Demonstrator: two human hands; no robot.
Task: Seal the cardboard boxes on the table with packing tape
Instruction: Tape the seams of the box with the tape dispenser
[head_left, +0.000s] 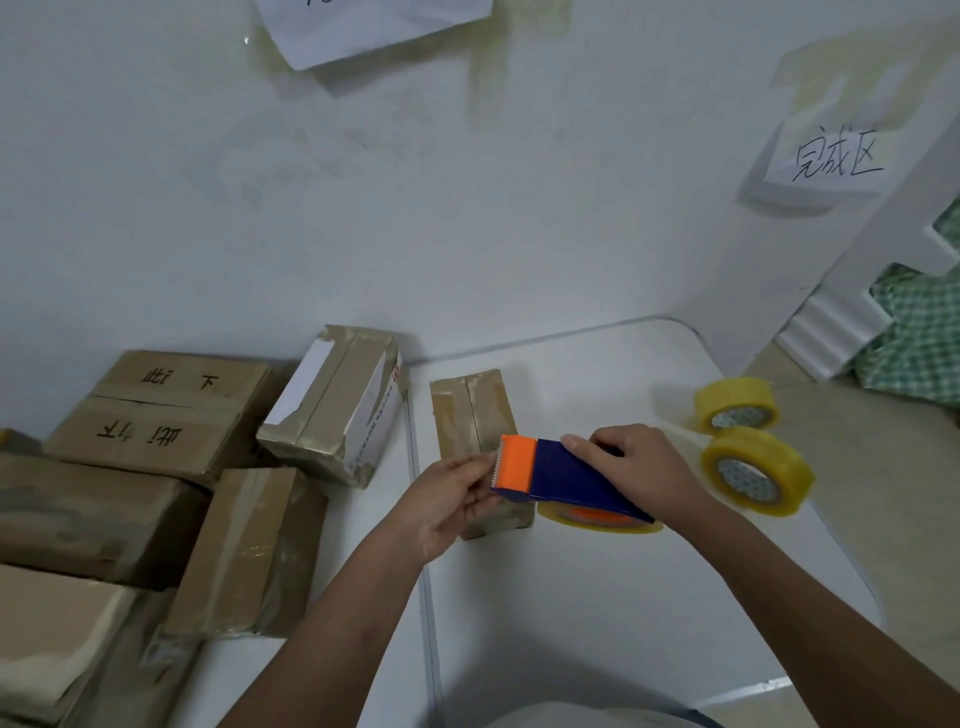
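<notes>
Your right hand (641, 470) grips blue-orange plastic tape dispenser (563, 477), serrated edge over small cardboard box (475, 415) near desk (597, 597) far edge. Your left hand (452, 501) pinches at cutter end. Two glossy yellow tape rolls (756, 470) at right edge.

Soft, even indoor light fills the scene, bright on the white wall (467, 218) and table (597, 597). Shadows are faint and short beside the boxes (156, 441). The wide-angle lens bends lines near the edges. The tape rolls (753, 467) look slightly motion-blurred, and overall detail is soft.
</notes>
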